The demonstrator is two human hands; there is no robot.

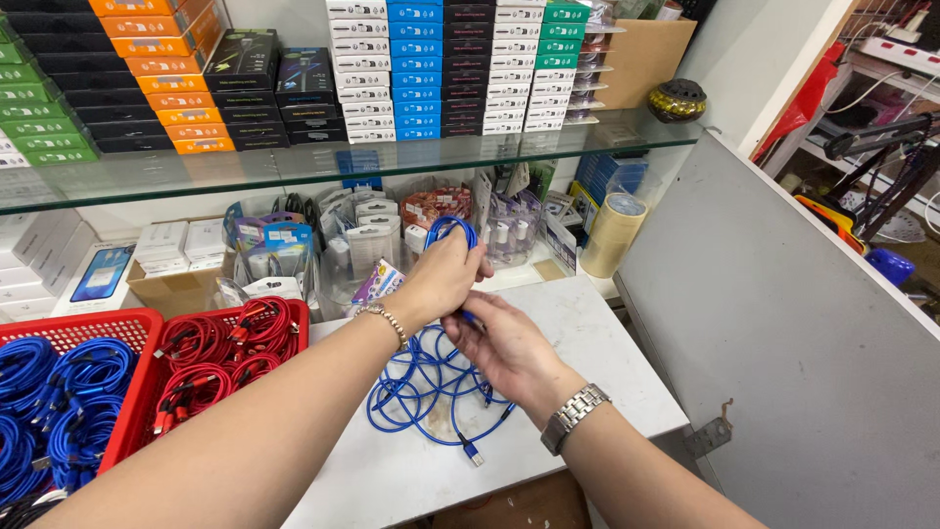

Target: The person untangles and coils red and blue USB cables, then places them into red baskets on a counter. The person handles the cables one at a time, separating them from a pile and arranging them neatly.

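Note:
My left hand (446, 276) is raised over a white tabletop (587, 343) and grips a coiled loop of blue cable (450, 228), which sticks up above my fingers. My right hand (504, 353) sits just below it, palm up, fingers touching the same cable near its plug. More loose loops of blue cable (426, 392) lie on the tabletop under both hands, with a plug end (472, 456) near the front edge. A beaded bracelet is on my left wrist, a metal watch on my right.
Red baskets at the left hold red cables (220, 358) and blue cables (59, 392). Small packaged goods crowd the shelf behind. A glass shelf (294, 167) carries stacked boxes. A tape roll stack (612, 233) and a grey panel (783, 323) stand at the right.

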